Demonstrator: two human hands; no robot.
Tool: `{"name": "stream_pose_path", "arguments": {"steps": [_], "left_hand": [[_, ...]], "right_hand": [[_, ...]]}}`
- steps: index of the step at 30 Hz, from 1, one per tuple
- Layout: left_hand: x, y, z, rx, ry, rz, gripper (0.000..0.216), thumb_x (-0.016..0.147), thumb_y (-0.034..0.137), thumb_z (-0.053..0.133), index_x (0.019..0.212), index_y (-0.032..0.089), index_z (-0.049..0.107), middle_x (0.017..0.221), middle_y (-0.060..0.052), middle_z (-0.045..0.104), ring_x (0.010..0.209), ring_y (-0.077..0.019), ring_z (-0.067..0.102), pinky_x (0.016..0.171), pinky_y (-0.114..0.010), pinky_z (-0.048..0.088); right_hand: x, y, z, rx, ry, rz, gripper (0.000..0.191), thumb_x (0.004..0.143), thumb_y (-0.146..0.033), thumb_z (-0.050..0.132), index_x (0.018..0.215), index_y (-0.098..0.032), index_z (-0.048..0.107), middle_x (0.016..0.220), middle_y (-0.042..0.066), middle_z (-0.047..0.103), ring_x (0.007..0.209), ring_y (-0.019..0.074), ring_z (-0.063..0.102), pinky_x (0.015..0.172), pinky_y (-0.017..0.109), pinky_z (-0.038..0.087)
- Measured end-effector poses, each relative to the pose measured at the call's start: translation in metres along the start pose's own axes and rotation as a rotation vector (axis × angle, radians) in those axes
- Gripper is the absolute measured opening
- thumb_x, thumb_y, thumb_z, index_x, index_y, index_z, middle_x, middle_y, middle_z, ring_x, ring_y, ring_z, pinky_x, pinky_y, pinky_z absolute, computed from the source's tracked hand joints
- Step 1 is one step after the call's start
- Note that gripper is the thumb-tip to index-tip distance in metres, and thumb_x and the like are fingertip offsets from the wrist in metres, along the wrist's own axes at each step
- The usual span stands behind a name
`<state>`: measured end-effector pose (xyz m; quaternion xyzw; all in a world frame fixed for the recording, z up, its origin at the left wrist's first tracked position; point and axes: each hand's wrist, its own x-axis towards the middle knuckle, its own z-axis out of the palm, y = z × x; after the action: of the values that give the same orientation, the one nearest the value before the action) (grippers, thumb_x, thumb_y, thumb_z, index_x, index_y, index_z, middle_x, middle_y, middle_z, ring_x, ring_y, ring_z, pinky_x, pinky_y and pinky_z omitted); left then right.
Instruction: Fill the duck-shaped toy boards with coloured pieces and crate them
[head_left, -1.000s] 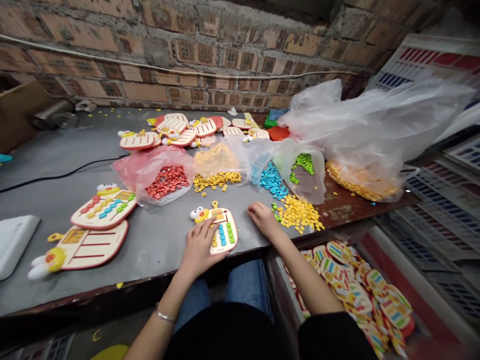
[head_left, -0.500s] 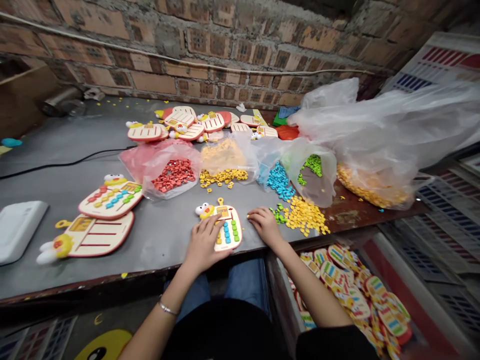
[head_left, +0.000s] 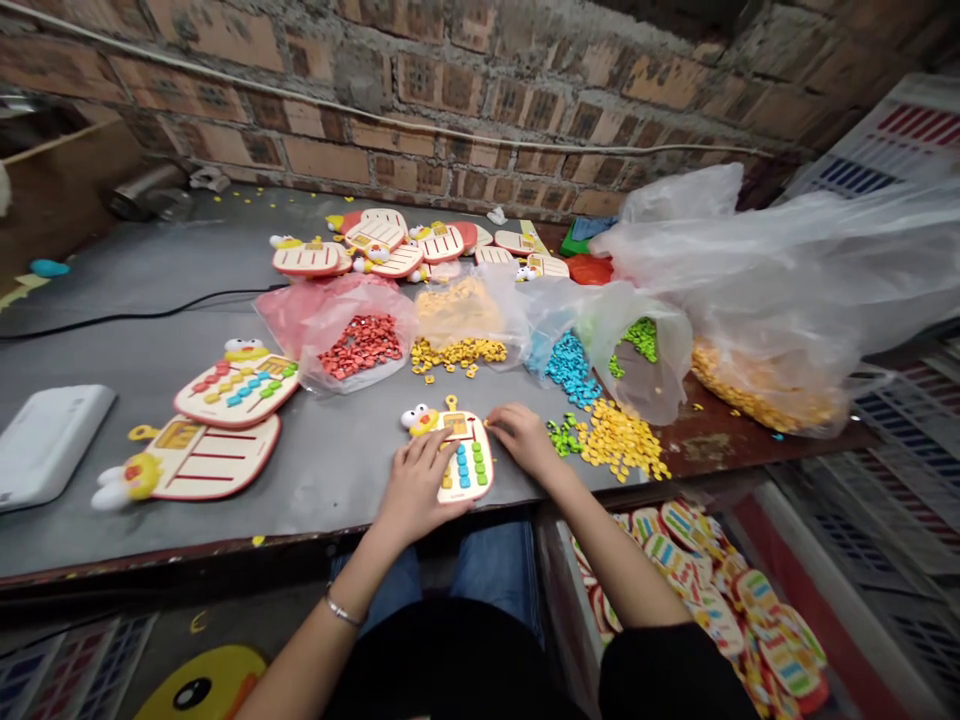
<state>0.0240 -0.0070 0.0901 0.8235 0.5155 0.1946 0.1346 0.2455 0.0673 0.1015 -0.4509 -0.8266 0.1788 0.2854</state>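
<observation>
Left hand (head_left: 418, 487) loosely spread across the left side of the duck-headed counting board (head_left: 472, 460), flat on grey tabletop (head_left: 322, 480), fingers pressing rather than gripping. Right hand (head_left: 520, 437) just beside the board's upper right edge, fingertips drawn together; cannot tell whether around anything. Keep the board level and any piece square to its slot. Right of the board, heaped glossy yellow beads (head_left: 616, 436); beyond it, crinkled translucent bags (head_left: 289, 318), then rough brick wall (head_left: 405, 80).

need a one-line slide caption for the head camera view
Left hand rests on a duck-faced toy board, right hand close by its edge, near plastic bags of small coloured pieces.
</observation>
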Motion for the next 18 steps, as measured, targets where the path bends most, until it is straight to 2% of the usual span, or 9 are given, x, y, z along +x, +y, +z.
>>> {"name": "stream_pose_path", "arguments": {"steps": [5, 10, 14, 18], "left_hand": [[0.0, 0.0, -0.001, -0.001, -0.004, 0.008, 0.075, 0.069, 0.05, 0.07, 0.135, 0.024, 0.045, 0.145, -0.01, 0.043, 0.13, -0.0331, 0.037, 0.1, -0.044, 0.031], [0.001, 0.0, -0.001, -0.006, -0.009, 0.008, 0.075, 0.069, 0.051, 0.071, 0.134, 0.022, 0.046, 0.146, -0.011, 0.041, 0.13, -0.0328, 0.036, 0.099, -0.044, 0.031], [0.001, 0.0, -0.001, -0.013, -0.02, 0.0, 0.074, 0.07, 0.052, 0.07, 0.133, 0.021, 0.046, 0.147, -0.011, 0.04, 0.131, -0.0329, 0.035, 0.099, -0.045, 0.031], [0.001, -0.001, -0.001, -0.032, -0.023, 0.003, 0.074, 0.069, 0.05, 0.072, 0.132, 0.022, 0.046, 0.146, -0.012, 0.04, 0.13, -0.0332, 0.036, 0.101, -0.045, 0.031]], "right_hand": [[0.035, -0.009, 0.009, -0.05, -0.161, -0.039, 0.013, 0.082, -0.006, 0.059, 0.076, -0.017, 0.065, 0.079, 0.005, 0.065, 0.078, 0.0173, 0.059, 0.074, 0.028, 0.046], [0.056, -0.01, 0.006, -0.091, -0.337, -0.081, 0.018, 0.075, 0.0, 0.06, 0.065, -0.014, 0.063, 0.07, 0.003, 0.061, 0.068, 0.0143, 0.055, 0.065, 0.024, 0.042], [0.074, 0.002, -0.002, 0.085, -0.465, -0.051, 0.011, 0.07, -0.004, 0.068, 0.072, -0.015, 0.065, 0.069, 0.0, 0.062, 0.064, 0.0123, 0.055, 0.06, 0.021, 0.042], [0.096, 0.021, -0.001, 0.275, -0.7, 0.09, 0.024, 0.066, -0.019, 0.077, 0.086, -0.015, 0.066, 0.067, -0.002, 0.065, 0.06, 0.0124, 0.059, 0.055, 0.02, 0.043]]}}
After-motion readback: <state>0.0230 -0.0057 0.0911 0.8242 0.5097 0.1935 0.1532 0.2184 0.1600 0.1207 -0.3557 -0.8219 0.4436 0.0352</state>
